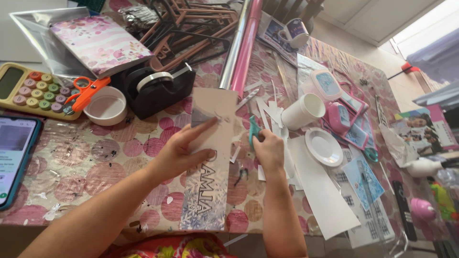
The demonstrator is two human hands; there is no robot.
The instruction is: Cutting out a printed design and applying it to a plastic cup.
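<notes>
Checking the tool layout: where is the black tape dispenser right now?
In the head view, the black tape dispenser sits on the table left of centre, beyond the left hand, between the white bowl and the pink roll.

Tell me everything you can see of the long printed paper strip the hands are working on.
The long paper strip lies flat on the pink-dotted tablecloth, running from near the table's front edge up toward the shiny foil roll. It looks like thin glossy card, white fading to a bluish snowflake pattern at the near end, with large dark letters along it. The left hand presses on its middle, forefinger stretched toward the far end. The right hand, holding teal-handled scissors, sits at its right edge.
</notes>
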